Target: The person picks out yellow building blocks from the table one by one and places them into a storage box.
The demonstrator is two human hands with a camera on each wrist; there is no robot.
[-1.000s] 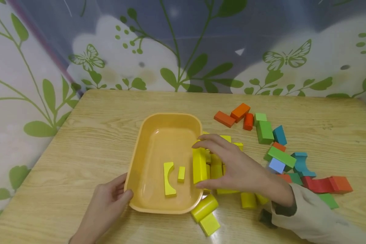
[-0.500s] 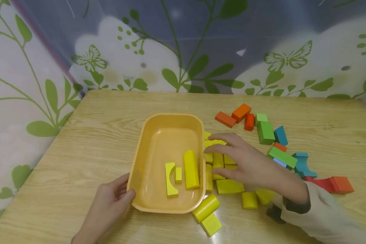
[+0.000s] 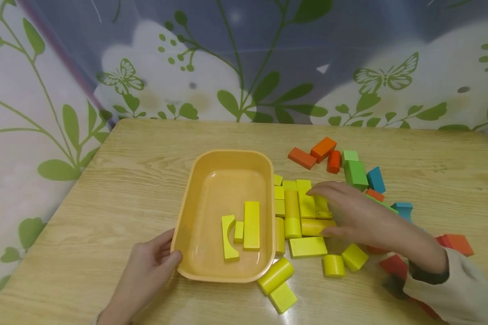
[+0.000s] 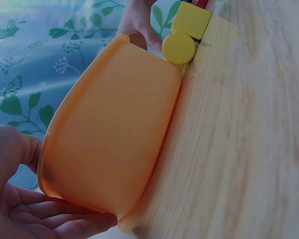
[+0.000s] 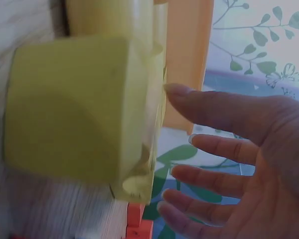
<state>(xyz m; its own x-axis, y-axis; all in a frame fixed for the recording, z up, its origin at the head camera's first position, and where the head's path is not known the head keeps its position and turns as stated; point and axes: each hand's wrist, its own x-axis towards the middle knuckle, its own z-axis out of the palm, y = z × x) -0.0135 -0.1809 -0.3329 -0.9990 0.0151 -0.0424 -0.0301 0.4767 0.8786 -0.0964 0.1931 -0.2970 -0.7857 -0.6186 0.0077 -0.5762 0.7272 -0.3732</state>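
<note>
My left hand (image 3: 146,273) holds the orange plastic tray (image 3: 187,212) at its near left corner. In the left wrist view the thumb is at the rim and the fingers lie under the corner. Inside the tray are a yellow arch block (image 3: 227,243), a small yellow block (image 3: 238,232) and a long yellow block (image 3: 251,225). Over the yellow blocks right of the tray is my right hand (image 3: 362,216), its fingers spread and nothing held. A yellow cylinder (image 3: 291,212) and a flat yellow block (image 3: 308,247) lie between that hand and the tray.
Orange blocks (image 3: 323,149), green blocks (image 3: 355,175) and a blue block (image 3: 376,179) lie farther back on the right. A yellow cylinder (image 3: 275,275) and a yellow square block (image 3: 283,298) lie by the tray's near right corner. A patterned wall covering (image 3: 244,58) stands behind the wooden table (image 3: 146,149).
My right hand lowered the long yellow block into the tray and let go, then moved right over the yellow blocks. That block now lies flat side up. My left hand keeps its hold.
</note>
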